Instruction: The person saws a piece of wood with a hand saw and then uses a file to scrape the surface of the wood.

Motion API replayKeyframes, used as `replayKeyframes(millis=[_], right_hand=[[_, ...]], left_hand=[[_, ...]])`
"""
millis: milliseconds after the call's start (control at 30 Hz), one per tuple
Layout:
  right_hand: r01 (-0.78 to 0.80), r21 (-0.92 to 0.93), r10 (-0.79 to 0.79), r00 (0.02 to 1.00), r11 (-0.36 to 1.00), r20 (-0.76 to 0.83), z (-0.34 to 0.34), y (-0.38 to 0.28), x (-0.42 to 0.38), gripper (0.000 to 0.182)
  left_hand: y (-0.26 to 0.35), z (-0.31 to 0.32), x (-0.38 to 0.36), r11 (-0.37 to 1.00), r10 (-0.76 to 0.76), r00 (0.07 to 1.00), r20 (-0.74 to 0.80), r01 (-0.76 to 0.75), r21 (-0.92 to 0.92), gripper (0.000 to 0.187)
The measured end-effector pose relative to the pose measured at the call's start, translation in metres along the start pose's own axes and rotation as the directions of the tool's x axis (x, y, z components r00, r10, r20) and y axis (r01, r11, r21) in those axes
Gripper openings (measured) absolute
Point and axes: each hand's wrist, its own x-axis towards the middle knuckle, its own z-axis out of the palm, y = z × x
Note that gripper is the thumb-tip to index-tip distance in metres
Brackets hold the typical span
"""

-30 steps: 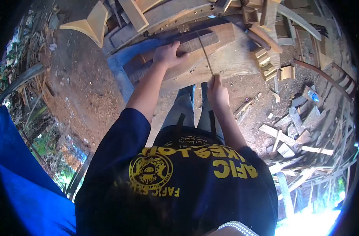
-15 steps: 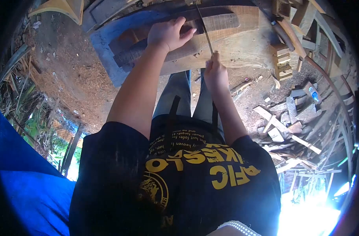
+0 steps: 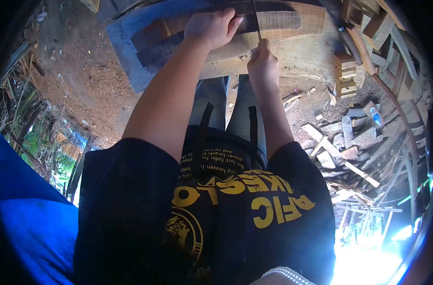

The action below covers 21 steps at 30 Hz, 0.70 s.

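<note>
A long curved dark board [image 3: 284, 21] lies across a lighter wooden plank [image 3: 302, 52] at the top of the view. My left hand [image 3: 212, 28] is closed at the board's near side, its thumb and fingers pressed on the dark wood. To its right, my right hand [image 3: 263, 61] is wrapped round the near end of a thin, straight metal tool [image 3: 256, 21]. The tool crosses the dark board and points away from me. Its far end is cut off by the top of the frame, and its handle is hidden in my fist.
A blue-stained surface [image 3: 124, 52] shows under the boards at the left. Stacked wood blocks [image 3: 345, 76] stand right of the plank. Offcuts [image 3: 328, 147] lie in a heap at lower right, with sawdust [image 3: 90, 90] on the ground at left and a blue tarp [image 3: 31, 223] beyond.
The view has shifted, so the boards and both hands sit higher in the frame. My right hand has moved away from me with the tool, which now stands more upright in the view.
</note>
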Motion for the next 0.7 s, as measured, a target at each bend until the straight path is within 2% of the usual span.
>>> replayKeyframes(millis=[100, 133, 167, 200, 233, 267, 300, 333, 400, 433, 500, 567, 633, 667, 700], right_hand=[[-0.075, 0.071, 0.072, 0.997, 0.995, 0.037, 0.013, 0.040, -0.051, 0.012], [-0.007, 0.229, 0.002, 1.000, 0.973, 0.021, 0.006, 0.040, -0.058, 0.010], [-0.006, 0.239, 0.002, 1.000, 0.971, 0.016, 0.011, 0.036, -0.049, 0.010], [-0.013, 0.188, 0.011, 1.000, 0.982, 0.012, 0.007, 0.019, -0.032, 0.009], [-0.021, 0.130, 0.020, 1.000, 0.991, 0.010, 0.002, 0.006, -0.014, 0.007], [0.041, 0.149, -0.034, 0.998, 0.988, -0.047, 0.003, -0.005, 0.009, 0.007], [0.039, 0.144, -0.034, 0.999, 0.989, -0.038, 0.005, -0.002, 0.003, 0.007], [0.027, 0.136, -0.025, 1.000, 0.990, -0.018, 0.005, 0.001, -0.006, 0.014], [-0.052, 0.151, 0.048, 0.998, 0.987, 0.029, 0.013, 0.019, -0.041, 0.027], [-0.045, 0.149, 0.041, 0.999, 0.988, 0.028, 0.012, 0.025, -0.044, 0.027], [-0.040, 0.139, 0.035, 0.999, 0.990, 0.038, 0.013, 0.032, -0.049, 0.027], [-0.073, 0.081, 0.069, 0.996, 0.994, 0.051, 0.005, 0.005, -0.015, 0.021], [0.023, 0.086, -0.023, 1.000, 0.996, -0.006, 0.001, -0.006, -0.001, 0.013], [0.092, 0.116, -0.085, 0.994, 0.989, -0.065, 0.009, 0.006, -0.014, 0.008], [0.097, 0.112, -0.090, 0.994, 0.989, -0.070, 0.009, 0.015, -0.032, 0.008]], left_hand=[[0.002, -0.006, 0.002, 0.999, -0.032, 0.995, 0.090, 0.033, -0.011, 0.037], [0.001, -0.003, 0.002, 1.000, -0.020, 0.999, 0.041, 0.020, 0.004, 0.037], [-0.001, 0.000, 0.001, 1.000, -0.008, 1.000, -0.003, 0.008, 0.019, 0.037], [0.001, -0.008, 0.002, 1.000, -0.017, 0.996, 0.092, 0.017, 0.006, 0.037], [0.005, -0.019, 0.004, 1.000, -0.013, 0.995, 0.102, 0.013, 0.001, 0.037], [0.009, -0.029, 0.007, 0.999, -0.036, 0.987, 0.156, 0.042, -0.034, 0.033], [0.011, -0.033, 0.007, 0.995, -0.059, 0.976, 0.211, 0.074, -0.066, 0.030], [0.005, -0.021, 0.004, 0.995, 0.002, 0.997, 0.080, 0.006, -0.096, 0.039], [0.006, -0.021, 0.003, 0.997, -0.011, 0.992, 0.129, 0.021, -0.080, 0.038], [0.005, -0.023, 0.007, 0.998, -0.016, 0.986, 0.168, 0.025, -0.052, 0.037], [0.000, -0.022, 0.008, 0.999, -0.011, 0.990, 0.142, 0.018, -0.052, 0.036], [0.003, -0.017, 0.006, 0.998, 0.019, 0.995, 0.095, -0.013, -0.066, 0.036], [0.006, -0.022, 0.007, 0.998, 0.011, 0.992, 0.127, -0.003, -0.067, 0.036], [0.006, -0.025, 0.008, 0.998, 0.010, 0.987, 0.161, 0.001, -0.068, 0.036], [0.005, -0.019, 0.007, 0.998, 0.010, 0.988, 0.153, 0.001, -0.070, 0.036]])
